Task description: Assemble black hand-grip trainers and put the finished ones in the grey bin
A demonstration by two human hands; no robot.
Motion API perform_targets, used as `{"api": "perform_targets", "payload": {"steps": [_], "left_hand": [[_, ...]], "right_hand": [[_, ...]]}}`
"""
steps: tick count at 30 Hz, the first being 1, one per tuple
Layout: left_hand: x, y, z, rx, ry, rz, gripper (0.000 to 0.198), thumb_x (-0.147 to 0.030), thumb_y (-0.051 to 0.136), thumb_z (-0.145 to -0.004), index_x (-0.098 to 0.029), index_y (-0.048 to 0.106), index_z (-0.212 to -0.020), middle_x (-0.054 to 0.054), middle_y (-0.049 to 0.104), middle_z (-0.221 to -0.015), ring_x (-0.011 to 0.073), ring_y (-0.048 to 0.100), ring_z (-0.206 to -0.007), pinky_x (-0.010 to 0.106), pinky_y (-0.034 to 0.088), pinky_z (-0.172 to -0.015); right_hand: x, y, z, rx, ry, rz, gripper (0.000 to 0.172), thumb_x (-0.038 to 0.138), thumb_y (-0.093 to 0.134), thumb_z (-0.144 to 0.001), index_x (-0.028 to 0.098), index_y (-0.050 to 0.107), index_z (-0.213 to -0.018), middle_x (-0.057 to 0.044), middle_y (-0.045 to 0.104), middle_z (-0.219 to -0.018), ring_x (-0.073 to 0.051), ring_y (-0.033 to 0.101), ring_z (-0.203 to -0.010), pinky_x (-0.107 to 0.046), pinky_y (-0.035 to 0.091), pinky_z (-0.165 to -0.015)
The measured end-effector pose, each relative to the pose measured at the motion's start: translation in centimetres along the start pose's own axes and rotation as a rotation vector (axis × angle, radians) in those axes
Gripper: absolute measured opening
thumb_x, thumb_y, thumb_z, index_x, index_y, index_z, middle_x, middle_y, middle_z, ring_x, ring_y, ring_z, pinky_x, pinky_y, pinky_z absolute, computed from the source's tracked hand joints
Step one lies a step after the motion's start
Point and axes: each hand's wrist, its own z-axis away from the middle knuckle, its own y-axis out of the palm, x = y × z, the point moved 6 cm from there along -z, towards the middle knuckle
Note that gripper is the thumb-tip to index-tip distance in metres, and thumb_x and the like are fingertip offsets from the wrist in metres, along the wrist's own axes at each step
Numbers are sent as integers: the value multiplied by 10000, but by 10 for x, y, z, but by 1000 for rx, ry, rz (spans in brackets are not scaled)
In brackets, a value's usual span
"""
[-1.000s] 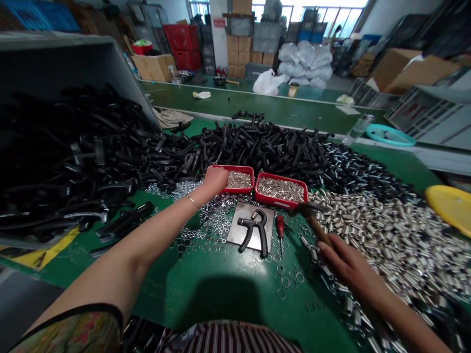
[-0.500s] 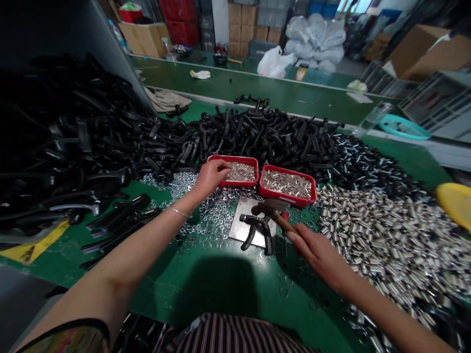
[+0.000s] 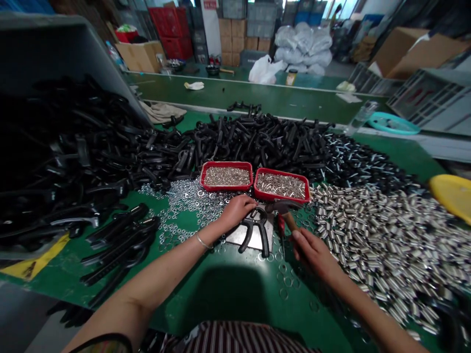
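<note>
My right hand (image 3: pixel 315 251) is wrapped round the wooden handle of a hammer (image 3: pixel 290 221). The hammer's dark head hangs just right of a metal plate (image 3: pixel 235 236). A black two-legged part like a spring clamp (image 3: pixel 251 232) lies on this plate, its legs pointing toward me. My left hand (image 3: pixel 237 211) is closed in a pinch at the top of the black part; whatever is between its fingertips is too small to name. Beyond the plate stand a left red tray (image 3: pixel 226 188) and a right red tray (image 3: pixel 282 197), both full of small metal pins.
Black parts (image 3: pixel 235 139) are heaped along the back and left. Metal sleeves (image 3: pixel 368 235) cover the right side. Loose rings and nuts (image 3: pixel 184 206) lie left of the plate. A red-handled tool (image 3: pixel 281 226) lies beside the plate. Farther right is a yellow lid-like item (image 3: pixel 452 196).
My left hand has moved from the left red tray to the top of the black part. The black part is turned, its legs now toward me. The hammer has shifted slightly right.
</note>
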Motion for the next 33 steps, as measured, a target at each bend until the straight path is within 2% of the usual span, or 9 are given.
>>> {"api": "perform_targets", "payload": {"steps": [5,11,14,17,20,26,29,33], "left_hand": [[5,6,-3,12,-15,33,175,-242,604,-898,-185,767,-926,50,752,-969,206,689,-939,332,511,-902],[4,11,-1,-18,1,-20,165,-241,600,-918,-180,753,-937,50,744,-981,192,683,-925,319,509,-877],[-5,15,2,-21,131,-240,192,-227,550,-956,-168,732,-967,71,720,-968,202,654,-927,345,491,-875],[-16,23,9,2,364,-536,224,-213,489,-986,-141,699,-1019,105,683,-963,239,598,-958,400,451,-886],[-18,28,14,13,499,-660,246,-192,437,-1003,-127,667,-1058,115,652,-974,241,558,-952,405,434,-875],[-18,26,17,-5,500,-737,223,-202,450,-1002,-132,652,-1066,100,635,-980,239,542,-934,385,418,-840],[-24,27,15,19,546,-801,234,-177,437,-999,-125,663,-1034,102,628,-936,241,543,-906,389,410,-827],[-30,29,12,109,581,-814,254,-155,422,-996,-119,669,-949,102,627,-902,236,553,-891,392,409,-841]], "right_hand": [[-22,2,1,-32,35,-143,437,652,429,-932,228,535,-913,62,545,-575,-90,380,-343,-219,283,-329],[-28,3,-1,-21,40,-192,427,643,446,-935,223,519,-902,70,543,-565,-77,382,-339,-188,267,-313],[-29,7,-1,6,62,-233,431,649,443,-934,223,513,-917,74,540,-563,-71,364,-328,-180,256,-300],[-28,9,-1,15,71,-244,432,650,449,-929,223,512,-927,73,543,-567,-70,359,-324,-181,262,-297],[-26,6,-1,9,54,-223,435,650,451,-924,221,518,-931,65,555,-580,-74,373,-330,-191,271,-300],[-9,-6,-7,18,5,-34,421,619,425,-940,218,552,-916,25,607,-616,-100,434,-376,-231,310,-350],[13,-16,-12,-6,-65,102,389,571,425,-952,217,570,-879,-6,636,-632,-115,460,-402,-255,321,-391],[50,-29,-13,-75,-172,225,364,526,415,-970,227,582,-847,-18,650,-650,-142,517,-472,-272,355,-464]]}}
